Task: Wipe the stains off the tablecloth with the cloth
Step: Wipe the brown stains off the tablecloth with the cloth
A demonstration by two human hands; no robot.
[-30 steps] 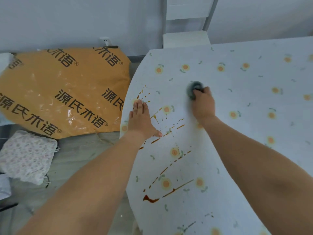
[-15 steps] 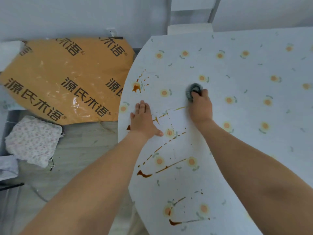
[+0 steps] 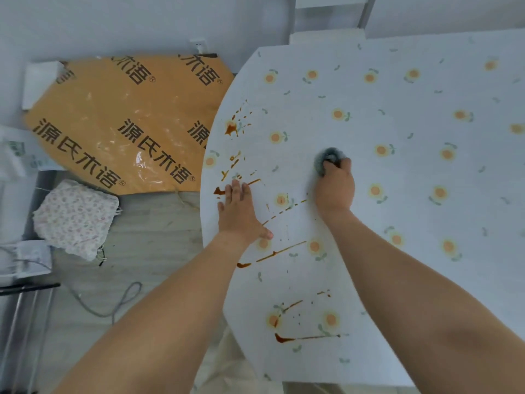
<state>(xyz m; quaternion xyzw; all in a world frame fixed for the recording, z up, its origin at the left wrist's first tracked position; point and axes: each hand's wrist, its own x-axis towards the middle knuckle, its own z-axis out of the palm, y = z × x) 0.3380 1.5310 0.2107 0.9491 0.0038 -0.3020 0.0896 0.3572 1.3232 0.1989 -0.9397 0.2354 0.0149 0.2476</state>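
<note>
Table w/ rounded corner, covered by pale tablecloth (image 3: 397,172) printed w/ small orange flowers + green sprigs. Brown stains (image 3: 272,254) run along its left side: blot near far-left edge, dashes and streaks mid-left, long streaks near the front edge. Right half of tablecloth looks clean.

Room: pale wall behind; wall socket (image 3: 199,46) low on it. Floor grey. Large orange plastic-wrapped flat pack (image 3: 122,123) w/ dark printed characters lies on floor left of table, partly under table edge. Folded floral fabric (image 3: 75,218) on floor nearer camera, grey cable (image 3: 113,304) looping beside it. No containers seen.

L hand (image 3: 241,214) flat, fingers spread, palm down on tablecloth near left edge, fingertips touching a stain. R hand (image 3: 335,189) closed around bunched grey cloth (image 3: 326,160), pressing it on tablecloth mid-table, just beyond the dashed streak.
</note>
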